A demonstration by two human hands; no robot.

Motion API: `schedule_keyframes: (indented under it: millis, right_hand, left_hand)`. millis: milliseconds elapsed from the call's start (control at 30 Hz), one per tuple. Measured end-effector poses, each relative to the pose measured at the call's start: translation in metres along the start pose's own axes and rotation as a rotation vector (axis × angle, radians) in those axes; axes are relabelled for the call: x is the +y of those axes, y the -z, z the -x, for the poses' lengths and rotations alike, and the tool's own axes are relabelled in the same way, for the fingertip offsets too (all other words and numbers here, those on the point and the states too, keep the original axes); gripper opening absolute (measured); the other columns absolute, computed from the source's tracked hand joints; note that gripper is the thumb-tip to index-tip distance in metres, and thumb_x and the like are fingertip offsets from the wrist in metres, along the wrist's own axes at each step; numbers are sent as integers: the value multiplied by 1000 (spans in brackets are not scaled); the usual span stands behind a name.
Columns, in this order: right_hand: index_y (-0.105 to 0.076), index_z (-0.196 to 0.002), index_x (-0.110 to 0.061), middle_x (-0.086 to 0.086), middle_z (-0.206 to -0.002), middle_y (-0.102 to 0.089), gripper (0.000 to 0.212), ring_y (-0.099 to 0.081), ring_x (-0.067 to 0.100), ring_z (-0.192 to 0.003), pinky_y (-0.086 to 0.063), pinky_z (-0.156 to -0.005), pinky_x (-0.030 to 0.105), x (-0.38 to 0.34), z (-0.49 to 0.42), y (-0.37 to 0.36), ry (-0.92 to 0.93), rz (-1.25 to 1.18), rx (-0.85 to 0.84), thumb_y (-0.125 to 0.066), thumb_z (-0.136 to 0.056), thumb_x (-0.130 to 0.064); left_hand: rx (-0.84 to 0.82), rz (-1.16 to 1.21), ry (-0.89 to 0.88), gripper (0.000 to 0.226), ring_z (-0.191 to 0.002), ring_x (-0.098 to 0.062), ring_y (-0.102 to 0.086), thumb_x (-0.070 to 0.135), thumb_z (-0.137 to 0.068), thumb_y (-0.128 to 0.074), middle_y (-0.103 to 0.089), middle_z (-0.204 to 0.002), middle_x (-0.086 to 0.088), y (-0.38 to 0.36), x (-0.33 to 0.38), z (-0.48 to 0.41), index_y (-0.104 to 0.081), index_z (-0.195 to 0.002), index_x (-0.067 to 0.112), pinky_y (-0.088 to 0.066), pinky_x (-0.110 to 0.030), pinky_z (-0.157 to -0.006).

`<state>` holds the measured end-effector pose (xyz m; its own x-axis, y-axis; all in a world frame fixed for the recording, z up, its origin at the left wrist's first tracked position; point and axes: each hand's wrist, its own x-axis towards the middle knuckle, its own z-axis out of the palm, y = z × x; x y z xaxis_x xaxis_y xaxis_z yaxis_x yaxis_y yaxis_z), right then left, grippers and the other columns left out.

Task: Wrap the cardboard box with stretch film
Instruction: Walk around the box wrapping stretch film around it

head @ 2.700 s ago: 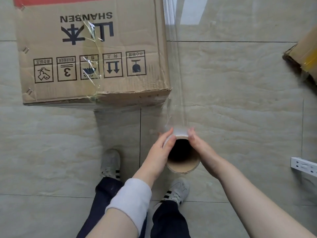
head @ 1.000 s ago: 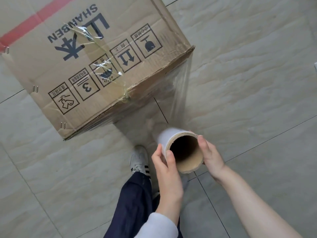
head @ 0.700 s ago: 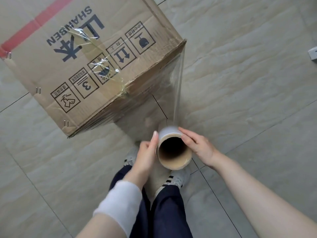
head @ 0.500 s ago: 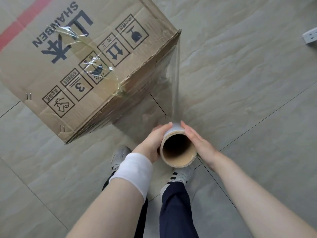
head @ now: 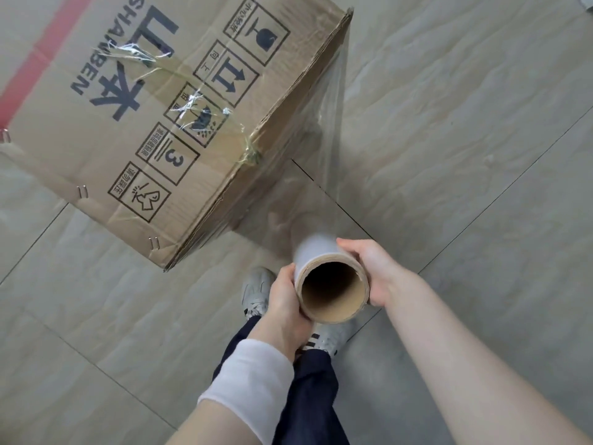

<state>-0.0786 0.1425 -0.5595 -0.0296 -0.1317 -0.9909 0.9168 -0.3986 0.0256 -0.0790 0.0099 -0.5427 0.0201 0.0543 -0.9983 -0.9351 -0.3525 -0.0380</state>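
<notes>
The box (head: 154, 117) sits on the tiled floor (head: 481, 155), turned at an angle, its printed top face up with handling symbols and a red stripe along the far edge. Crinkled strands of clear film lie across that top. The roll (head: 330, 284) is held below the box's near corner, roughly upright, its open cardboard core facing the camera. Both hands grip it: the left hand (head: 285, 300) curls round its left side, and the right hand (head: 369, 271) clasps its right side with the thumb over the top rim. From the roll a sheet of film (head: 332, 130) runs up to the box's right-hand corner edge. It is pulled fairly flat, and more film lies over the box's near side face. Under the hands are pale shoes (head: 256, 293) and dark trousers (head: 308, 396). A white cuff (head: 250, 380) wraps the left forearm.
</notes>
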Motion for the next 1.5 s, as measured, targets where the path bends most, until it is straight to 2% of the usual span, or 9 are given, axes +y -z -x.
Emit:
schedule_keyframes:
  millis: [133,267,367,500,933,1133,1233,1367,1500]
  right_hand:
    - [-54,-106,-23,6,-96,-67,15,-62,22,-77,-49,-70,31,7,-8,-15,35,-38,13,-54,-91,-28]
    - [-61,-110,-16,9,-91,-68,26,-63,22,-75,-50,-69,30,12,-3,-19,54,9,22,-51,-93,-34]
    - [-58,-125,-18,9,-99,-71,46,-66,25,-84,-52,-75,33,24,-2,-15,6,-59,62,-49,-92,-47]
    - [-66,-106,-12,11,-73,-71,44,-66,25,-69,-52,-62,30,43,0,-24,-71,-203,29,-51,-90,-50]
    - [-61,-105,-7,11,-81,-64,28,-59,24,-69,-47,-65,32,51,-17,-115,-86,-175,98,-51,-95,-31]
    - [-62,-101,-8,15,-94,-66,35,-63,29,-83,-52,-78,35,59,-26,-126,-95,-219,109,-47,-94,-39]
    - [-61,-116,-10,17,-114,-66,52,-64,31,-101,-49,-94,44,84,-30,-124,-96,-297,151,-52,-87,-52]
    - [-67,-102,-10,13,-73,-72,46,-65,27,-73,-52,-63,33,111,-28,-132,-142,-502,23,-56,-86,-52]
    - [-66,-105,-9,14,-76,-71,50,-65,29,-73,-52,-61,33,118,-25,-143,-176,-509,6,-61,-82,-53]
  left_hand:
    - [11,-355,-129,30,-42,-13,-51,24,-94,-46,-54,-47,-1,5,36,-3,-53,-67,12,-39,-19,-50]
    - [-199,-644,-87,43,-83,-20,-67,40,-92,-53,-71,-97,-12,5,45,-6,-66,-112,5,-51,-28,-79]
    - [-91,-560,-109,43,-75,-22,-64,34,-89,-59,-68,-93,-14,14,36,-10,-62,-116,1,-53,-29,-71]
    - [-33,-341,-34,44,-79,-27,-64,29,-86,-62,-67,-95,-17,33,24,-6,-60,-118,-2,-54,-36,-76]
    - [69,-422,30,29,-36,-16,-48,21,-92,-47,-50,-41,-4,95,79,9,-47,-65,11,-37,-17,-43]
    - [-95,-795,118,47,-73,-25,-63,49,-83,-62,-67,-90,-14,93,98,1,-66,-106,9,-51,-30,-72]
    - [-58,-674,122,42,-69,-23,-62,47,-85,-58,-66,-80,-12,107,89,5,-64,-102,9,-50,-30,-68]
    - [-84,-321,141,46,-66,-23,-69,47,-86,-54,-70,-81,-14,132,66,17,-65,-107,7,-55,-27,-58]
    - [-76,-246,155,45,-70,-25,-69,43,-93,-46,-71,-85,-16,148,65,28,-66,-105,4,-55,-30,-61]
